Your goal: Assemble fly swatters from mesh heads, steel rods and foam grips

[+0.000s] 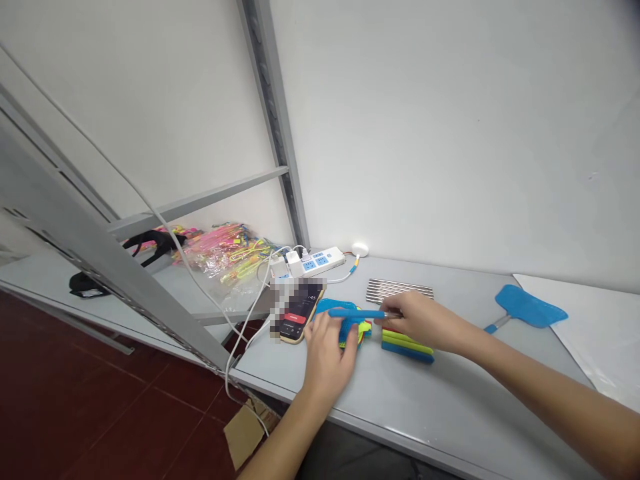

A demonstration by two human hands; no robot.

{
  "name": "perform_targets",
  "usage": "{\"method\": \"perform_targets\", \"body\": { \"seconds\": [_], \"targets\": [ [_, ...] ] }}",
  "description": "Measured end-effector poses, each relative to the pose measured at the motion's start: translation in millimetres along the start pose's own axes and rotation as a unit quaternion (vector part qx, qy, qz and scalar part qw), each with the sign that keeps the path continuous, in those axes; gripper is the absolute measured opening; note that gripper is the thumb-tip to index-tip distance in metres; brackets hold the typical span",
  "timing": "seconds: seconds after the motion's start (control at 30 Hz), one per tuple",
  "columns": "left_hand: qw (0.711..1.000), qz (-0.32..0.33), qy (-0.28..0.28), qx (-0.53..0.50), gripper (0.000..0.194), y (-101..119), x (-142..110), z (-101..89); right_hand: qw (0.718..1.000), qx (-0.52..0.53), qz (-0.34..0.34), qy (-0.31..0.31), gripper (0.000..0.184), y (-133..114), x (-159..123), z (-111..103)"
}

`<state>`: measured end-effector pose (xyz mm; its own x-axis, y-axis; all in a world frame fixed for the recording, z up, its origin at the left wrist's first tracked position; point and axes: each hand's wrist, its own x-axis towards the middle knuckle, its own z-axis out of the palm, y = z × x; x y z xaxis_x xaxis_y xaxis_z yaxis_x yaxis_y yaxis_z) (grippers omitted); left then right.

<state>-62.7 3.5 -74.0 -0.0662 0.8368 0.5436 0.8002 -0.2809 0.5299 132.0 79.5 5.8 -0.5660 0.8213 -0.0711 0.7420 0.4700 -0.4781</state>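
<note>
My left hand (327, 350) is closed around a blue mesh fly swatter head (345, 331), which lies among other bright blue, yellow and red pieces on the table. A blue handle (357, 314) crosses just above it, its left end by my left fingers. Pinched in my right hand (413, 320) is the metal rod that joins this handle. Below the right hand sits a stack of red, yellow and blue handles (407, 347). Behind it several bare metal rods (397, 289) lie side by side. A fly swatter with a blue head (533, 307) rests farther right.
A phone (296, 313) lies left of my left hand, with a white power strip (323, 261) and cables behind. Grey shelf posts (275, 100) rise at left. Plastic-wrapped colourful items (227, 250) sit beyond them. A white sheet (600, 340) covers the right side.
</note>
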Motion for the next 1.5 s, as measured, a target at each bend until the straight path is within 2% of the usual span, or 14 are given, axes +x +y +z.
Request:
{"method": "perform_targets", "body": {
  "seconds": [0.1, 0.2, 0.3, 0.4, 0.47, 0.6, 0.73, 0.87, 1.0, 1.17, 1.3, 1.37, 1.5],
  "targets": [
    [0.994, 0.007, 0.031, -0.109, 0.028, -4.8, -6.8, -1.6, 0.999, 0.033, 0.032, -0.011, 0.027, 3.7, -19.1, -5.2],
    [0.980, 0.069, 0.059, -0.178, 0.037, -2.6, -13.7, -6.1, 0.998, 0.041, 0.037, -0.033, 0.033, 3.9, -41.1, -10.1],
    [0.976, 0.161, 0.059, -0.137, 0.032, 11.2, -17.2, -14.1, 0.998, 0.033, 0.025, -0.048, 0.037, -0.9, -66.3, -12.7],
    [0.975, 0.211, 0.015, -0.063, 0.012, 32.9, -18.6, -15.8, 0.997, 0.040, 0.010, -0.065, 0.035, -3.6, -91.6, -11.8],
    [0.968, 0.248, -0.023, -0.012, 0.011, 47.6, -19.4, -8.5, 0.995, 0.049, 0.016, -0.083, 0.034, 1.2, -106.1, -9.8],
    [0.941, 0.330, -0.057, 0.055, 0.029, 73.9, -14.8, 19.5, 0.988, 0.076, 0.065, -0.114, 0.036, 26.1, -128.5, -7.9],
    [0.933, 0.334, -0.103, 0.079, 0.034, 107.2, 1.8, 39.4, 0.980, 0.127, 0.097, -0.122, 0.035, 48.1, -147.1, -10.5],
    [0.925, 0.349, -0.112, 0.095, 0.034, 145.7, 24.6, 45.9, 0.968, 0.205, 0.123, -0.076, 0.040, 58.8, -162.8, -13.5],
    [0.894, 0.426, -0.107, 0.086, 0.039, 166.8, 49.8, 54.6, 0.949, 0.276, 0.155, -0.012, 0.045, 72.0, -173.3, -21.2],
    [0.826, 0.542, -0.127, 0.081, 0.046, 159.7, 63.0, 65.3, 0.939, 0.276, 0.205, -0.020, 0.049, 79.7, -179.8, -29.8],
    [0.784, 0.578, -0.197, 0.114, 0.036, 143.3, 55.3, 56.6, 0.958, 0.240, 0.158, -0.022, 0.042, 68.3, -178.7, -20.5],
    [0.786, 0.553, -0.242, 0.137, 0.030, 136.3, 50.4, 47.6, 0.972, 0.184, 0.143, -0.025, 0.039, 60.5, -173.9, -13.0],
    [0.806, 0.473, -0.317, 0.161, 0.029, 124.2, 43.3, 30.4, 0.992, 0.070, 0.100, -0.031, 0.035, 51.8, -156.9, 3.2]
  ]
}}
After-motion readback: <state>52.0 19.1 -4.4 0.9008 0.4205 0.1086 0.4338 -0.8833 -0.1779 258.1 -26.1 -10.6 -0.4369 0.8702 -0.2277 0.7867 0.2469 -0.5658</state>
